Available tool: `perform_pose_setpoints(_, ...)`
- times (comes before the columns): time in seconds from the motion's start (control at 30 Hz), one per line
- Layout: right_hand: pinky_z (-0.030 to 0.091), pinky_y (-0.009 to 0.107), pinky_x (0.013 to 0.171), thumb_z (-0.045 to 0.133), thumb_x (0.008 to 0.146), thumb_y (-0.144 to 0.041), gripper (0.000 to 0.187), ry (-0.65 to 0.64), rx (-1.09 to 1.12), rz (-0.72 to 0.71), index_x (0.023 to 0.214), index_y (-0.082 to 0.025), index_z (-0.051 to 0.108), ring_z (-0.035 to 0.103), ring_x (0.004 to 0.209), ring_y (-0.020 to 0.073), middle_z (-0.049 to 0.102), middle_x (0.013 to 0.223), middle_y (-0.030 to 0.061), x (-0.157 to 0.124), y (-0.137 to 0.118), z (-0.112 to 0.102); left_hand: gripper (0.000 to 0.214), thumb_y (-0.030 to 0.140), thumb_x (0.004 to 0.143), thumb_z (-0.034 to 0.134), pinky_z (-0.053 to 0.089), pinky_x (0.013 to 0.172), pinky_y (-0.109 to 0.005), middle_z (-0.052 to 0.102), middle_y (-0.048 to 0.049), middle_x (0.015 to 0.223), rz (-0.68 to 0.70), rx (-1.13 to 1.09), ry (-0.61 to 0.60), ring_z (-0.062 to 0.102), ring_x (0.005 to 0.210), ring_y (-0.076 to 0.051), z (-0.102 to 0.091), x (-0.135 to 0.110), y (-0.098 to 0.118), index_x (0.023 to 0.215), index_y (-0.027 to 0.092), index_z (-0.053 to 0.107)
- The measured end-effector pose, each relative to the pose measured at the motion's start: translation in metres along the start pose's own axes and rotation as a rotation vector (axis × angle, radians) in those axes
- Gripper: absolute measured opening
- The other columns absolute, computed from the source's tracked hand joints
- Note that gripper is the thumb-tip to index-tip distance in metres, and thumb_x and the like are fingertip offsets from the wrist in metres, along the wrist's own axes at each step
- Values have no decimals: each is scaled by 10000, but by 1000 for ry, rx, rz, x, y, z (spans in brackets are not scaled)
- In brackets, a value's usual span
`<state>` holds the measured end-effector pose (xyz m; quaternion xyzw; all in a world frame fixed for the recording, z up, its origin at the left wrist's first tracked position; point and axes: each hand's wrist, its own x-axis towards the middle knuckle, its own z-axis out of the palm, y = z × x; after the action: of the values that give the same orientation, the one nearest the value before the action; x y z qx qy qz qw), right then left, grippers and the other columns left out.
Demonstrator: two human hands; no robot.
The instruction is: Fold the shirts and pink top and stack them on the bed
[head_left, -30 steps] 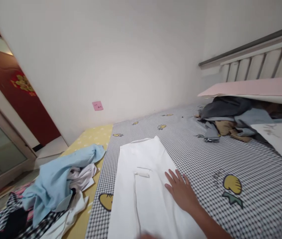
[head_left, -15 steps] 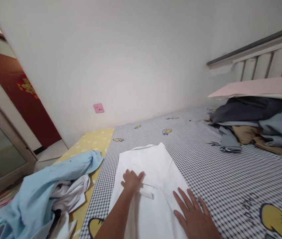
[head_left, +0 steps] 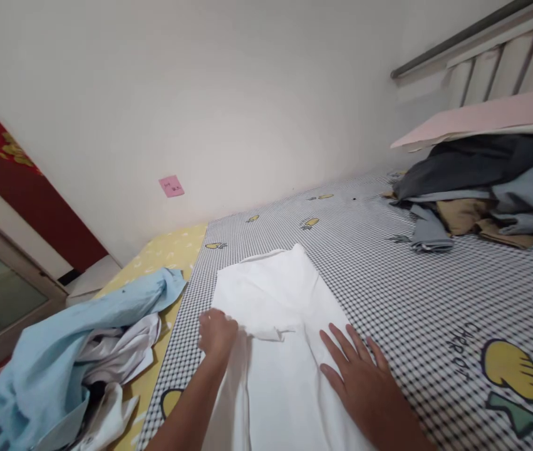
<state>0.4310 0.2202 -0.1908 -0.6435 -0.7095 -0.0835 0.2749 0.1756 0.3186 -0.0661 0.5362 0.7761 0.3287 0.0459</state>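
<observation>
Left hand has moved outward, now closed on a folded-over flap of white garment | right hand open, flat on it | garment on checked bedsheet | pink note on wall | clothes pile cut off at right

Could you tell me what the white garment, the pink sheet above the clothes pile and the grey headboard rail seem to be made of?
The white garment looks like matte woven cotton, going by its soft creases. The pink sheet seems to be stiff card or thin board, given its flat, straight edges. The grey rail looks like metal with a dull sheen, though that stays uncertain.
</observation>
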Motion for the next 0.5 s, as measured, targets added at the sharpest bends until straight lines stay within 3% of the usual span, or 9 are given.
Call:
perform_pose_setpoints(0.03,284,634,1156,416,989,-492,511,-9,-12,-4,1437,-289,557,410,1433,368,511,1521,42,0,0,0,349,87,801,509,396,1048,-661,466,-291,1483,100,58,80,448,1388,-430,-3,-2,6,1118,94,654)
perform_pose_setpoints(0.1,290,632,1156,418,993,-490,519,-36,-39,-15,1454,-281,537,398,1441,368,485,1538,38,0,0,-1,479,79,880,416,203,1210,-608,286,-201,1641,449,177,155,234,1533,-325,-3,-8,15,1322,144,587)
perform_pose_setpoints(0.17,280,631,1166,411,1002,-484,529,-85,-61,-17,1480,-278,503,374,1457,362,445,1563,34,0,0,-4,495,142,948,395,112,1254,-553,313,-112,1649,811,290,5,228,1541,-259,6,-14,15,1405,241,554)
perform_pose_setpoints(0.2,275,630,1171,403,1006,-482,536,-120,-68,-12,1493,-274,484,359,1467,359,424,1575,34,0,0,-7,482,201,972,412,110,1254,-563,355,-78,1632,882,331,-125,266,1528,-258,14,-18,11,1426,300,539)
perform_pose_setpoints(0.27,280,630,1170,403,1006,-482,553,-223,-73,12,1513,-267,453,334,1480,357,392,1591,40,5,0,-20,462,329,1000,423,162,1229,-625,393,-36,1608,818,382,-310,325,1502,-282,33,-25,-2,1453,394,490)
perform_pose_setpoints(0.33,323,638,1137,455,982,-493,554,-374,-69,32,1489,-271,488,368,1458,373,414,1580,60,20,-1,-39,465,411,1012,395,202,1199,-674,354,-25,1619,685,374,-326,312,1506,-304,50,-32,-17,1475,429,434)
perform_pose_setpoints(0.4,351,650,1097,464,981,-480,468,-482,-75,45,1370,-271,619,475,1379,384,534,1501,93,47,-6,-60,470,434,1019,369,190,1197,-686,293,-6,1639,650,336,-293,264,1524,-303,60,-35,-27,1488,442,395)
perform_pose_setpoints(0.43,340,657,1093,439,994,-459,431,-480,-83,45,1298,-261,672,512,1342,379,589,1449,108,66,-10,-67,471,432,1020,364,179,1202,-684,282,2,1641,656,324,-287,252,1528,-298,63,-36,-29,1491,441,388)
perform_pose_setpoints(0.5,245,660,1142,341,1033,-381,447,-326,-108,10,1283,-219,674,456,1391,357,596,1439,131,108,-17,-70,476,424,1020,365,170,1207,-683,283,6,1638,656,318,-284,247,1530,-297,64,-37,-30,1496,431,382)
